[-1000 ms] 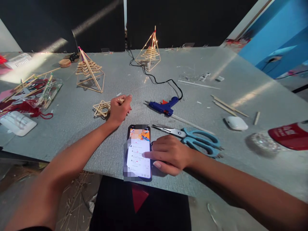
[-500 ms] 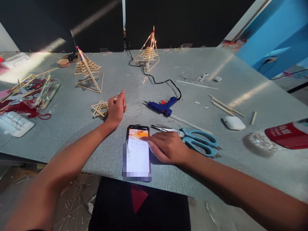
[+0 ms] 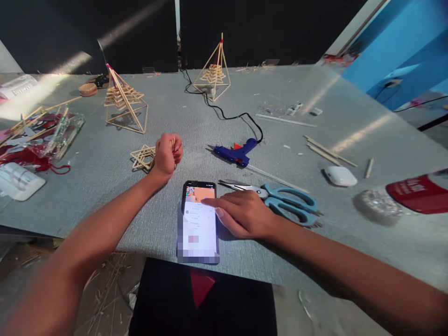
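My left hand (image 3: 168, 155) is closed in a fist on the table, with the pale ends of small wooden sticks (image 3: 172, 143) showing between the fingers. Partly behind its wrist lies a flat wooden stick star (image 3: 143, 157). A phone (image 3: 200, 228) with a lit screen lies face up near the table's front edge. With the index finger stretched out, my right hand (image 3: 245, 213) touches the upper part of that screen and grips nothing; its other fingers are curled. Blue-handled scissors (image 3: 292, 198) lie just beyond the right hand.
A blue glue gun (image 3: 234, 154) with a black cord lies mid-table. Two stick pyramids (image 3: 126, 100) (image 3: 214, 77) stand behind. Packets and red yarn (image 3: 38, 161) are at left. Loose sticks (image 3: 325, 151), a white case (image 3: 340, 176) and a red-labelled bottle (image 3: 413, 193) are at right.
The phone's screen content has changed under my right index finger. My left fist has turned slightly and shows more of its curled fingers. The view has shifted a little.
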`<state>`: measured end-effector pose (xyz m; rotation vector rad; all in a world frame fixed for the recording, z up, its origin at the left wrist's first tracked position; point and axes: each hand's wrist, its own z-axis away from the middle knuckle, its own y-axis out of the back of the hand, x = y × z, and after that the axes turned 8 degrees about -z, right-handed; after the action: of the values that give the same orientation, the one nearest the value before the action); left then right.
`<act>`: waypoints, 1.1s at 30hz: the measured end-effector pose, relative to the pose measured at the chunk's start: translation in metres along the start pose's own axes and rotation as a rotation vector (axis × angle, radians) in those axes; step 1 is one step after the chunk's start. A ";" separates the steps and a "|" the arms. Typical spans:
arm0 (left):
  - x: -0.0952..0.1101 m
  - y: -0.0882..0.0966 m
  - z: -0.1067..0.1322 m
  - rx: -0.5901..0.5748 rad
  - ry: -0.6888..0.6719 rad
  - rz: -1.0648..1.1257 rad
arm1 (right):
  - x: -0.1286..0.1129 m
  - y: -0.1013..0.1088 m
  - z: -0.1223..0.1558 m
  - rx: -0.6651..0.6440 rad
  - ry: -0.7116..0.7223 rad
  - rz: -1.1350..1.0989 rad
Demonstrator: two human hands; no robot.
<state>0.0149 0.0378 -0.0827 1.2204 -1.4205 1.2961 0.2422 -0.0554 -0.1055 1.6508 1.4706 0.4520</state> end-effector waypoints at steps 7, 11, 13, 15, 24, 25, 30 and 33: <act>-0.004 0.002 -0.003 0.019 -0.132 -0.018 | 0.003 0.000 0.003 -0.045 0.177 -0.095; -0.002 0.003 -0.001 0.010 -0.093 -0.028 | 0.002 -0.001 0.002 -0.026 0.257 -0.141; -0.001 0.002 0.000 0.010 -0.074 -0.029 | 0.001 -0.001 0.001 -0.033 0.285 -0.163; 0.000 0.002 -0.001 0.010 -0.063 -0.026 | 0.001 0.000 0.000 -0.040 0.302 -0.175; 0.009 0.005 -0.006 0.074 -0.066 0.000 | 0.001 0.001 0.000 -0.046 0.292 -0.165; 0.010 0.006 -0.006 0.078 -0.073 0.004 | 0.001 0.001 0.001 -0.046 0.289 -0.161; 0.006 0.005 -0.006 0.035 -0.070 -0.020 | 0.002 0.001 0.001 -0.066 0.285 -0.152; 0.003 0.004 -0.004 -0.041 -0.092 -0.038 | 0.002 0.000 0.001 -0.059 0.280 -0.156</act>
<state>0.0105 0.0413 -0.0798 1.2877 -1.4747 1.1924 0.2437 -0.0540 -0.1061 1.4571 1.7588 0.6527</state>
